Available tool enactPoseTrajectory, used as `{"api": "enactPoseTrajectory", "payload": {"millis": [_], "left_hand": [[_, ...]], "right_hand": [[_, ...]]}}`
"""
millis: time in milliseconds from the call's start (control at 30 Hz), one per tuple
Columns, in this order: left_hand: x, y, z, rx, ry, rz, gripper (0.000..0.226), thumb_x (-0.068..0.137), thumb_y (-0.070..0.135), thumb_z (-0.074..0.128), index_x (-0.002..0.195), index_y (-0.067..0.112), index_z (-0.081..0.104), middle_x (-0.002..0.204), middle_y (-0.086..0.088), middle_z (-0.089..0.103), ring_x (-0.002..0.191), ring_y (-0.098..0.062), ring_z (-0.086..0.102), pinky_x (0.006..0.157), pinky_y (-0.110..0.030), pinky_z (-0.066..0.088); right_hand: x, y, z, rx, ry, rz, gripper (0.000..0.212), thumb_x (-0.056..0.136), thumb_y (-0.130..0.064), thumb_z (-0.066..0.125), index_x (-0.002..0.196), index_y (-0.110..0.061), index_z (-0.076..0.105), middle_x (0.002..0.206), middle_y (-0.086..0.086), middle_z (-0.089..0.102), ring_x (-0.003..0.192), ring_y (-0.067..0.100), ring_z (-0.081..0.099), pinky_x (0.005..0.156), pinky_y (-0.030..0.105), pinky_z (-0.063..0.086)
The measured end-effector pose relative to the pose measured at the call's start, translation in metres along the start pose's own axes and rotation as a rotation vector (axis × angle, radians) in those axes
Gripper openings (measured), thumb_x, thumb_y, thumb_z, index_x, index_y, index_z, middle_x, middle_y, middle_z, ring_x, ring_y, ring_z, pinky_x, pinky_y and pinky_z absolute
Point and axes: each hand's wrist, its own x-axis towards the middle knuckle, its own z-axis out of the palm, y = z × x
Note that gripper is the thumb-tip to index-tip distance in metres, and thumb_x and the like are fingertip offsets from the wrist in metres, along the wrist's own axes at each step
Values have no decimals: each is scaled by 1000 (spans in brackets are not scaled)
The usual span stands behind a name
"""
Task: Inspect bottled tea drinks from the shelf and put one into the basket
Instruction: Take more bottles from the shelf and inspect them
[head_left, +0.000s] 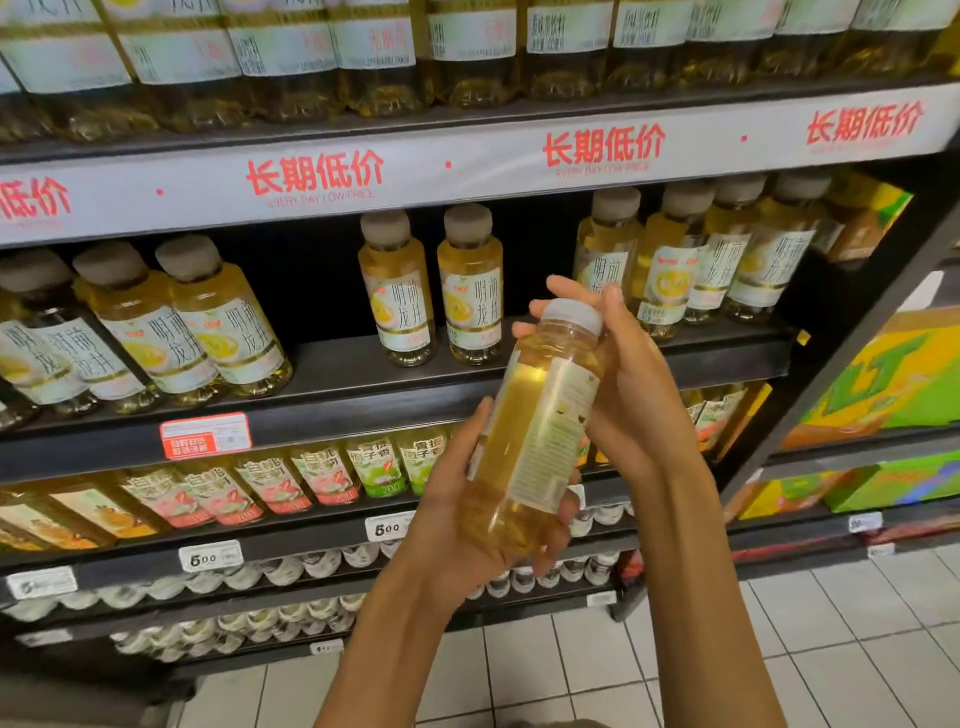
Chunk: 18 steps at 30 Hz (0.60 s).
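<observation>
Shelf, left part: on the black shelf (363, 384) stand tea bottles (223, 317) with yellow liquid and pale caps, leaning a little in this wide view.
Price tag: a red tag (206, 435) sits on the shelf edge below these bottles.
Lower rows: smaller bottles with pink and green labels (322, 480), and under them white tags showing 5.00 (210, 557).
Shelf, middle: two same tea bottles (434, 291) stand upright side by side, with a dark gap on each side of them.
Left hand: the left hand (467, 525) holds the bottom part of the held bottle (535, 431), fingers curled round it from beneath.
Held bottle: it is in front of the shelf, tilted, cap up and to the right, back label turned to the person; the small print is too blurred to read.
Right hand: the right hand (623, 384) grips the neck, thumb and fingers closed around the white cap (574, 314).
Shelf, right part: four more bottles (696, 260) stand close together.
Far right: green and yellow cartons (883, 384) lie on another shelf.
Floor: white tiles (831, 649).
</observation>
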Motion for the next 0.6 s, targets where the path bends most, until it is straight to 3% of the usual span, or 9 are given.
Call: {"api": "enactPoseTrajectory", "payload": {"millis": [100, 167, 300, 400, 500, 600], "left_hand": [[3, -9, 4, -79, -94, -64, 68, 71, 63, 50, 83, 0, 70, 64, -11, 64, 45, -19, 61, 42, -20, 48], [5, -16, 2, -14, -73, -54, 70, 77, 65, 44, 89, 1, 71, 70, -11, 67, 54, -20, 64, 50, -24, 52], [14, -14, 1, 293, 222, 84, 66, 81, 63, 35, 119, 16, 62, 108, -13, 71, 98, -29, 68, 88, -46, 53], [18, -11, 12, 414, 324, 119, 74, 70, 66, 37, 119, 17, 62, 108, -9, 72, 104, -27, 66, 98, -49, 47], [21, -20, 21, 502, 365, 210, 68, 69, 69, 41, 112, 22, 65, 104, -7, 73, 96, -25, 69, 93, -47, 52], [26, -28, 16, 192, 274, 147, 64, 79, 66, 43, 101, 12, 70, 82, -11, 72, 63, -24, 68, 59, -33, 58]], "right_hand": [[-4, 5, -3, 96, -66, 63, 45, 89, -44, 45, 117, -11, 56, 91, 9, 71, 88, 24, 70, 79, 38, 57], [-7, 7, -8, 61, -50, 29, 39, 94, -42, 43, 113, -11, 57, 84, 7, 70, 85, 22, 70, 76, 36, 57], [-11, -4, -18, -144, 32, -77, 35, 91, -45, 49, 106, -16, 62, 84, 4, 69, 87, 22, 68, 78, 35, 56], [-12, -12, -24, -237, 97, -121, 34, 86, -47, 51, 103, -20, 64, 87, 1, 69, 94, 21, 67, 85, 36, 54], [-12, -14, -29, -239, 92, -100, 35, 88, -48, 51, 106, -21, 64, 93, 2, 72, 97, 19, 68, 81, 30, 56], [-11, -13, -33, -157, 33, -50, 30, 93, -37, 52, 112, -17, 64, 104, 6, 72, 104, 23, 67, 82, 31, 56]]}}
